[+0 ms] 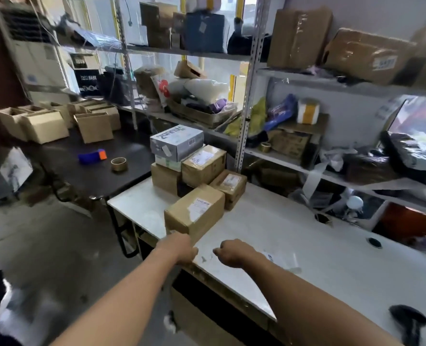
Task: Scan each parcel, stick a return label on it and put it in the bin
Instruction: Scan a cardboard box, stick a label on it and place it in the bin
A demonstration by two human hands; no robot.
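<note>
Parcel (194, 213) sits at the white table's (306, 245) near-left edge, ahead of the stacked boxes (189, 161), probably pulled out for scanning. Its long axis runs from near-left to far-right, label up. Left hand (182, 248) touches its near corner; whether it grips, I cannot tell. Right hand (231, 253) is a loose, empty fist beside it.

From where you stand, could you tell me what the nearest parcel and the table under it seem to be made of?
The nearest parcel looks like brown corrugated cardboard with a matte finish, taped seams and a white paper label on top. The table has a smooth white top, probably laminate over board: its scuffed front edge shows a brownish core.
</note>
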